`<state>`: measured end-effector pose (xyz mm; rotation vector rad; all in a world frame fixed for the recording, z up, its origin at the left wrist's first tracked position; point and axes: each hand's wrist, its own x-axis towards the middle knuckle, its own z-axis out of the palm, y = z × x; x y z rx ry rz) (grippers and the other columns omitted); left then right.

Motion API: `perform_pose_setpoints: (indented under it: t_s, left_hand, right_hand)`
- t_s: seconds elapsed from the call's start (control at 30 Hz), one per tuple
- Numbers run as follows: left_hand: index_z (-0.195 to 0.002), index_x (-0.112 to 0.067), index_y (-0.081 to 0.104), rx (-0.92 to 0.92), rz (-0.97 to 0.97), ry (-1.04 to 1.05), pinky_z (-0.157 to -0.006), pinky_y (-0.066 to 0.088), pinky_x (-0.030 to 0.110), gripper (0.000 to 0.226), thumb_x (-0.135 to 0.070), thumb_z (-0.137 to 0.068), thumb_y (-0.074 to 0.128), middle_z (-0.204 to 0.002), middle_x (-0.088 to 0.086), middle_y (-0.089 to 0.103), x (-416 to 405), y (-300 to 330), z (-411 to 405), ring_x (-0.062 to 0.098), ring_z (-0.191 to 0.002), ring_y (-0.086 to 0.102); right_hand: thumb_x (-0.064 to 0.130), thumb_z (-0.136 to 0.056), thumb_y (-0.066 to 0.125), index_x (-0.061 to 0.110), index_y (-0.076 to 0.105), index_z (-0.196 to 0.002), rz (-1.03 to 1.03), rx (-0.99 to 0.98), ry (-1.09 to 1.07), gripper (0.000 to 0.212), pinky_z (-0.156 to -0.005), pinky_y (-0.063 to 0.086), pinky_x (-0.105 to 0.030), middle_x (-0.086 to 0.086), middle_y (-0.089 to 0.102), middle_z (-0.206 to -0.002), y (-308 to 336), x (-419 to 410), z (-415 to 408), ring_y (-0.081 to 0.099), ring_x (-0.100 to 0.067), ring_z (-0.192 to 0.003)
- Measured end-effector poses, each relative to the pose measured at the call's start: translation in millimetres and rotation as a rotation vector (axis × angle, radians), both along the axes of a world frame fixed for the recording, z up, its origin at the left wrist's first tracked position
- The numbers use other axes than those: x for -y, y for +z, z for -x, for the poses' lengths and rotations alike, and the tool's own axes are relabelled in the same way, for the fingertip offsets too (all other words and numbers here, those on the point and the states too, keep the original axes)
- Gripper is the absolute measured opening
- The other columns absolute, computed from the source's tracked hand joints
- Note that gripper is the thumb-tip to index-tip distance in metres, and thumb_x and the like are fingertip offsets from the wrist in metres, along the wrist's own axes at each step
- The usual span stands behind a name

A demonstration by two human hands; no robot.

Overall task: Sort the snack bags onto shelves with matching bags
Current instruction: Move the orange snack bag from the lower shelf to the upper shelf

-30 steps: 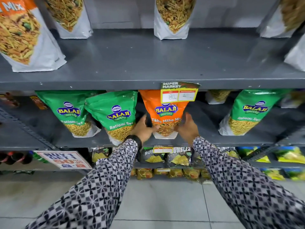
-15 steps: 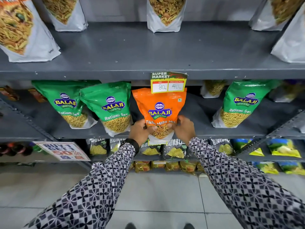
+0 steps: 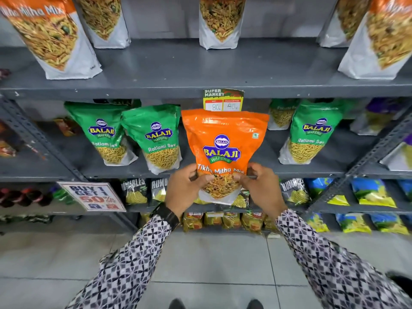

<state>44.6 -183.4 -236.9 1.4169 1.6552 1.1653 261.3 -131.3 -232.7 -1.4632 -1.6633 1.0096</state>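
An orange Tikha Mitha Mix bag (image 3: pixel 224 139) is held upright in front of the middle shelf (image 3: pixel 312 172). My left hand (image 3: pixel 186 188) grips its lower left corner and my right hand (image 3: pixel 262 188) grips its lower right corner. Green Ratlami Sev bags (image 3: pixel 156 137) stand on that middle shelf to the left, with another green bag (image 3: pixel 312 134) to the right. The upper shelf (image 3: pixel 200 72) holds several orange Tikha Mitha Mix bags, one at the left (image 3: pixel 49 34) and one at centre back (image 3: pixel 221 21).
A price tag (image 3: pixel 223 100) hangs from the upper shelf's front edge just above the held bag. A "Buy 1 Get 1" sign (image 3: pixel 92 196) hangs lower left. Lower shelves carry black chip bags (image 3: pixel 133 190) and blue-yellow bags (image 3: pixel 372 192). Grey tiled floor (image 3: pixel 200 264) lies below.
Both hands closed on the orange bag and drew it out from the middle shelf toward me. It now sits forward of the shelf edge and looks larger.
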Motion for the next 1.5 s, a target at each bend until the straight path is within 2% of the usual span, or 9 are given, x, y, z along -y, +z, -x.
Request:
perform_pose_setpoints:
  t_s: [0.1, 0.3, 0.43, 0.53, 0.73, 0.87, 1.07, 1.37, 1.5]
  left_hand:
    - [-0.086, -0.037, 0.07, -0.029, -0.126, -0.005, -0.071, 0.046, 0.004, 0.017, -0.025, -0.091, 0.08, -0.076, -0.034, 0.075, 8.7, 50.2, -2.0, -0.016, -0.076, 0.069]
    - [-0.11, -0.031, 0.082, 0.019, -0.372, -0.027, -0.086, 0.061, 0.022, 0.024, -0.028, -0.086, 0.085, -0.103, -0.015, 0.084, -1.7, 167.6, 5.4, 0.003, -0.097, 0.079]
    - [-0.11, -0.025, 0.083, 0.105, -0.467, -0.031, -0.087, 0.063, 0.035, 0.03, -0.028, -0.081, 0.089, -0.104, -0.004, 0.085, -36.8, 227.3, 14.9, 0.014, -0.098, 0.081]
    - [-0.106, -0.026, 0.082, 0.099, -0.501, -0.007, -0.089, 0.065, 0.04, 0.027, -0.027, -0.08, 0.089, -0.103, -0.003, 0.085, -72.2, 255.1, 21.6, 0.011, -0.094, 0.08]
    - [-0.096, -0.033, 0.085, 0.112, -0.45, 0.023, -0.095, 0.063, 0.052, 0.038, -0.049, -0.062, 0.09, -0.103, -0.001, 0.085, -138.7, 265.2, 36.9, 0.021, -0.101, 0.081]
    - [-0.084, -0.039, 0.084, 0.135, -0.427, 0.058, -0.095, 0.063, 0.051, 0.022, -0.039, -0.064, 0.093, -0.1, 0.0, 0.085, -168.4, 253.2, 40.6, 0.02, -0.099, 0.081]
    - [-0.086, -0.04, 0.082, 0.145, -0.404, 0.079, -0.095, 0.064, 0.043, 0.018, -0.028, -0.076, 0.092, -0.097, -0.007, 0.084, -178.6, 236.6, 43.6, 0.012, -0.098, 0.08]
    - [-0.097, -0.034, 0.083, 0.129, -0.408, 0.075, -0.095, 0.064, 0.047, 0.016, -0.031, -0.082, 0.088, -0.103, -0.005, 0.085, -181.9, 228.9, 46.6, 0.014, -0.1, 0.081]
    - [-0.129, -0.025, 0.075, 0.001, -0.418, 0.104, -0.093, 0.061, 0.026, 0.047, -0.039, -0.086, 0.083, -0.118, -0.007, 0.08, -164.8, 221.4, 52.1, 0.002, -0.106, 0.076]
  right_hand:
    - [0.035, -0.086, 0.083, 0.03, 0.078, -0.097, -0.093, -0.044, 0.01, 0.014, -0.088, 0.064, -0.05, 0.01, 0.083, -0.093, 49.6, 7.2, -5.4, 0.078, -0.01, -0.089]
    - [0.032, -0.083, 0.086, 0.051, 0.077, -0.082, -0.283, -0.123, 0.075, 0.021, -0.08, 0.068, -0.048, 0.011, 0.084, -0.085, 177.3, -1.2, -7.8, 0.081, -0.015, -0.082]
    - [0.032, -0.084, 0.086, 0.029, 0.08, -0.097, -0.378, -0.132, 0.082, 0.015, -0.077, 0.068, -0.046, 0.001, 0.085, -0.092, 242.2, -35.7, -2.0, 0.082, -0.018, -0.083]
    - [0.032, -0.083, 0.086, 0.025, 0.082, -0.1, -0.41, -0.113, 0.073, 0.019, -0.079, 0.067, -0.05, -0.001, 0.084, -0.094, 271.4, -72.8, 8.2, 0.082, -0.022, -0.085]
    - [0.032, -0.084, 0.082, 0.025, 0.08, -0.086, -0.429, -0.037, 0.004, 0.008, -0.083, 0.065, -0.057, -0.005, 0.083, -0.088, 276.9, -148.6, 36.5, 0.08, -0.026, -0.086]
    - [0.032, -0.087, 0.081, 0.015, 0.081, -0.095, -0.397, 0.042, -0.028, 0.019, -0.083, 0.065, -0.055, -0.009, 0.082, -0.09, 266.5, -174.5, 48.6, 0.079, -0.031, -0.088]
    - [0.028, -0.094, 0.075, 0.017, 0.082, -0.103, -0.42, 0.099, -0.053, 0.017, -0.087, 0.064, -0.052, -0.011, 0.083, -0.096, 259.9, -176.3, 52.2, 0.079, -0.035, -0.088]
    - [0.026, -0.09, 0.076, 0.019, 0.079, -0.11, -0.415, 0.059, -0.056, 0.021, -0.092, 0.062, -0.053, -0.009, 0.083, -0.102, 252.4, -174.4, 52.5, 0.078, -0.033, -0.097]
    - [0.022, -0.091, 0.077, 0.016, 0.069, -0.124, -0.469, -0.046, -0.159, 0.034, -0.094, 0.058, -0.042, -0.002, 0.077, -0.109, 233.6, -154.0, 46.9, 0.072, -0.019, -0.101]
